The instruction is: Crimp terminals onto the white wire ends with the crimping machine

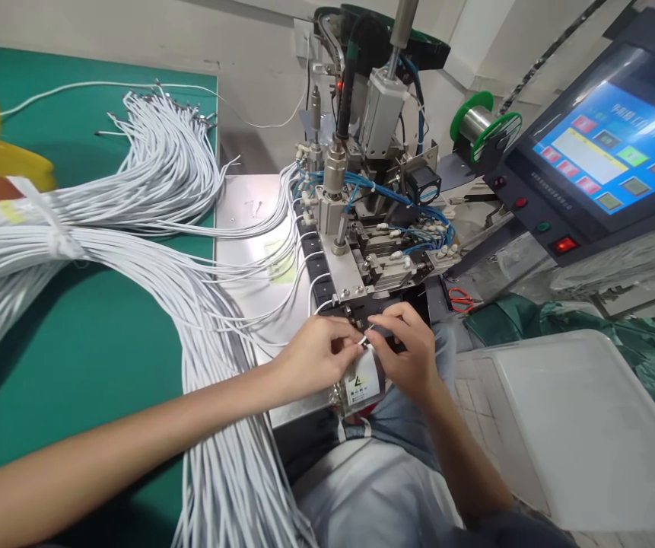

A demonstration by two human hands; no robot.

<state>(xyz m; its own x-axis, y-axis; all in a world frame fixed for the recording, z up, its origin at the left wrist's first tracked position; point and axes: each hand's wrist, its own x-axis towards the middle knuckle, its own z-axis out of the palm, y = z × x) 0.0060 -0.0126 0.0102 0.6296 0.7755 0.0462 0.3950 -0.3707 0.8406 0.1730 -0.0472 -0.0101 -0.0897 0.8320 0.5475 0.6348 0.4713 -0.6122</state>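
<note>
Between my two hands, in front of the machine, is the end of a white cable [364,339]. My left hand [327,350] pinches its white sheath. Thin coloured wires stick out of that end, and the fingertips of my right hand [405,350] are closed on them. The wire tips are small and partly covered by the fingers. Just beyond my hands stands the soldering machine [338,259], with several white cables lying in the slots of its black holder [316,266]. Below my fingers is a white label with a warning triangle [362,379].
A thick tied bundle of white cables [133,255] crosses the green mat [104,342] and hangs over its edge. On the right are a solder wire spool [478,125], a touch screen [618,144], red-handled scissors [460,300] and a white plastic tray [589,426]. A yellow object [1,144] stands far left.
</note>
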